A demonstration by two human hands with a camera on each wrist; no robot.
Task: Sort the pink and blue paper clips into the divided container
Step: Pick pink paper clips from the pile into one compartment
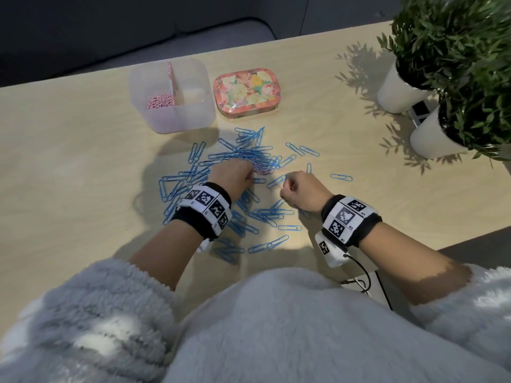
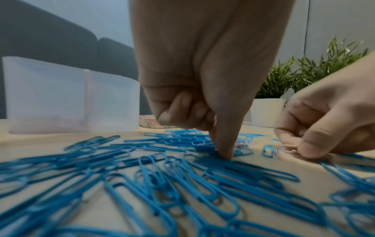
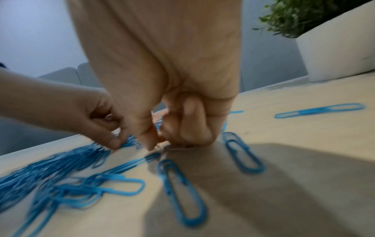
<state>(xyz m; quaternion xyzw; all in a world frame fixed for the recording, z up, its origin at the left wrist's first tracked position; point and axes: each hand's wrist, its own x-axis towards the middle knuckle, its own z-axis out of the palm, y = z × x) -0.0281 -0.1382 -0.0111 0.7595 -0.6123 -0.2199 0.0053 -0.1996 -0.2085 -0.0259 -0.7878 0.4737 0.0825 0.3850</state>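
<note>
Both hands work the pile of blue clips (image 1: pixel 243 161) at six o'clock from the divided container (image 1: pixel 171 95): the left hand (image 1: pixel 232 175) fingers curled, thumb pressing clips to the worktop (image 1: pixel 83 161), the right hand (image 1: pixel 301 192) pinching a small pink clip (image 3: pixel 178 146), apparently picking out the few remaining pinks.

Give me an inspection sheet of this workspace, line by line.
Surface: pale wood table.
Job's things: blue clips strewn; few pink clips among them; container with pink clips in its left compartment, right looks empty.
Clutter: floral tin; two potted plants.
Grippers: left hand fingers curled in the pile; right hand pinches something small.
Cables: black cable below right wrist.
Surroundings: dark sofa.
</note>
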